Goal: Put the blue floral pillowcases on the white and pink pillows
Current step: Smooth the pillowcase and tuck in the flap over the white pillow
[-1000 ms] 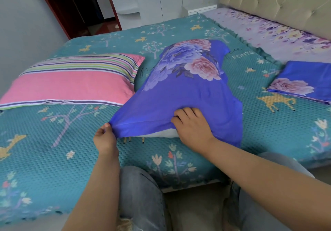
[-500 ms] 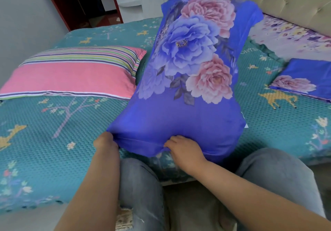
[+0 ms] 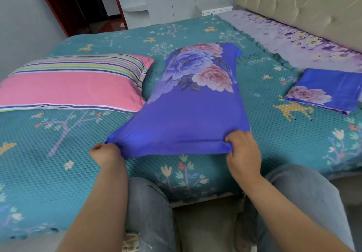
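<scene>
1. Both of our hands are clamped on the near hem of the blue floral pillowcase (image 3: 188,118): our left hand (image 3: 105,153) pinches the left corner with its fingers curled under, and our right hand (image 3: 242,150) grips the right corner, knuckles up, with cloth bunched in the fingers.
2. We see the pillowcase lying filled on the teal bedspread (image 3: 58,173), its flower print at the far end and its plain blue part toward us; the hem is stretched taut between our hands.
3. We cannot see the pillow inside, since the case covers it fully, so we cannot tell its colour or whether the opening is closed.
4. Our left fingertips are hidden under the cloth, and both forearms run off the bottom of the view.
5. We find the pink striped pillow (image 3: 72,87) bare at the left, its right corner touching or just beside the covered one; its left end is cut off by the frame.
6. A second, folded blue floral pillowcase (image 3: 329,89) lies at the right, well apart, partly cropped by the right edge.
7. The near bed edge runs just beyond our knees (image 3: 148,202), and open bedspread lies on both sides of our hands.
8. A tufted headboard (image 3: 293,3) borders the far right, with a purple flowered sheet (image 3: 284,36) below it.
</scene>
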A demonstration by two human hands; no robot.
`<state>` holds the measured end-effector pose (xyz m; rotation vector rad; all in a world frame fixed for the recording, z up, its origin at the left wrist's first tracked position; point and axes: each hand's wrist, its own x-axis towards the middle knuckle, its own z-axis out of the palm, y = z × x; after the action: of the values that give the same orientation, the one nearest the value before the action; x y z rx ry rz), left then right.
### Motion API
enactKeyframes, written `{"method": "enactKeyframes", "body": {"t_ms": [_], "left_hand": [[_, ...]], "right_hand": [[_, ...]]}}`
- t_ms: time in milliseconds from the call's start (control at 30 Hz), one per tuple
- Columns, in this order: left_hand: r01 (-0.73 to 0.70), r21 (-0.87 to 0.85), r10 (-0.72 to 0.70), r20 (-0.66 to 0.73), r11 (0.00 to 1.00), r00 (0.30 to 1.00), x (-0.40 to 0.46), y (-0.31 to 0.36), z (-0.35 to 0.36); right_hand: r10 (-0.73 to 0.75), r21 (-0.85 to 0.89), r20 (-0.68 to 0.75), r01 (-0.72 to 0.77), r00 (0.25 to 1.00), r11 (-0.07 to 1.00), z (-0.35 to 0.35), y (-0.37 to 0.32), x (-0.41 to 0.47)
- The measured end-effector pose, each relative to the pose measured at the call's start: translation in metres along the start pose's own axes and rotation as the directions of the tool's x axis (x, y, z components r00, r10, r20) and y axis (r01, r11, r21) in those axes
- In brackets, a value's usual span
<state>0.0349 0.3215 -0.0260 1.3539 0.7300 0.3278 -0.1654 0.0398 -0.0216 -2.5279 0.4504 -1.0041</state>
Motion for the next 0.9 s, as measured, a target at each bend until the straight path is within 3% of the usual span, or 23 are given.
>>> {"method": "enactKeyframes", "body": {"t_ms": [133, 233, 300, 333, 367, 400, 433, 467, 500, 533, 567, 600, 633, 667, 700, 733, 800, 900], "left_hand": [[0.013, 0.157, -0.019, 0.035, 0.988, 0.999, -0.009, -0.001, -0.001], [-0.095, 0.197, 0.09, 0.031, 0.976, 0.995, -0.006, -0.003, -0.001], [-0.194, 0.446, 0.188, 0.057, 0.874, 0.98, -0.012, -0.002, 0.0], [-0.312, 0.574, 0.333, 0.073, 0.757, 0.94, -0.022, 0.004, 0.001], [-0.507, 0.619, 0.553, 0.137, 0.6, 0.822, -0.033, 0.009, 0.003], [-0.746, 0.531, 0.742, 0.287, 0.402, 0.605, -0.047, 0.015, 0.007], [-0.92, 0.349, 0.803, 0.488, 0.181, 0.343, -0.062, 0.017, 0.013], [-0.988, 0.151, 0.72, 0.684, 0.019, 0.118, -0.076, 0.013, 0.019], [-0.998, 0.021, 0.541, 0.841, -0.062, -0.016, -0.09, 0.004, 0.024], [-0.994, -0.01, 0.344, 0.938, -0.106, -0.046, -0.102, -0.006, 0.025], [-0.987, 0.023, 0.199, 0.98, -0.156, -0.008, -0.111, -0.015, 0.025], [-0.974, 0.075, 0.116, 0.992, -0.214, 0.051, -0.115, -0.022, 0.025], [-0.963, 0.119, 0.086, 0.991, -0.242, 0.101, -0.113, -0.026, 0.027], [-0.958, 0.157, 0.091, 0.986, -0.242, 0.138, -0.11, -0.028, 0.027], [-0.951, 0.2, 0.111, 0.978, -0.236, 0.178, -0.107, -0.027, 0.028], [-0.939, 0.257, 0.13, 0.964, -0.226, 0.233, -0.102, -0.027, 0.03], [-0.901, 0.398, 0.165, 0.913, -0.173, 0.372, -0.093, -0.026, 0.033], [-0.795, 0.595, 0.093, 0.79, 0.117, 0.605, -0.072, -0.03, 0.035]], "right_hand": [[0.093, -0.232, 0.382, -0.002, 0.92, 0.973, 0.012, 0.008, -0.025], [0.127, -0.293, 0.478, 0.021, 0.869, 0.956, 0.011, 0.008, -0.026], [0.134, -0.315, 0.484, 0.029, 0.865, 0.949, 0.007, 0.007, -0.028], [0.155, -0.33, 0.504, 0.024, 0.85, 0.944, 0.003, 0.005, -0.029], [0.179, -0.346, 0.532, 0.019, 0.827, 0.938, -0.001, 0.004, -0.029], [0.196, -0.355, 0.568, 0.024, 0.8, 0.935, -0.005, 0.002, -0.027], [0.2, -0.35, 0.613, 0.036, 0.764, 0.936, -0.008, 0.002, -0.025], [0.189, -0.317, 0.665, 0.044, 0.722, 0.947, -0.013, 0.0, -0.023], [0.195, -0.254, 0.71, -0.012, 0.676, 0.967, -0.019, -0.002, -0.02], [0.21, -0.164, 0.715, -0.132, 0.667, 0.978, -0.024, -0.005, -0.018], [0.241, -0.067, 0.653, -0.263, 0.718, 0.962, -0.03, -0.008, -0.014], [0.277, 0.026, 0.48, -0.33, 0.832, 0.944, -0.031, -0.007, -0.009], [0.308, 0.085, 0.263, -0.34, 0.914, 0.936, -0.029, -0.003, -0.002], [0.353, 0.114, 0.127, -0.367, 0.927, 0.923, -0.023, 0.004, 0.004], [0.425, 0.126, 0.121, -0.439, 0.897, 0.89, -0.019, 0.01, 0.011], [0.526, 0.165, 0.22, -0.563, 0.822, 0.81, -0.013, 0.015, 0.018], [0.621, 0.39, 0.438, -0.76, 0.65, 0.52, 0.001, 0.022, 0.025], [0.517, 0.584, 0.678, -0.81, 0.522, 0.053, 0.003, 0.014, 0.025]]}}
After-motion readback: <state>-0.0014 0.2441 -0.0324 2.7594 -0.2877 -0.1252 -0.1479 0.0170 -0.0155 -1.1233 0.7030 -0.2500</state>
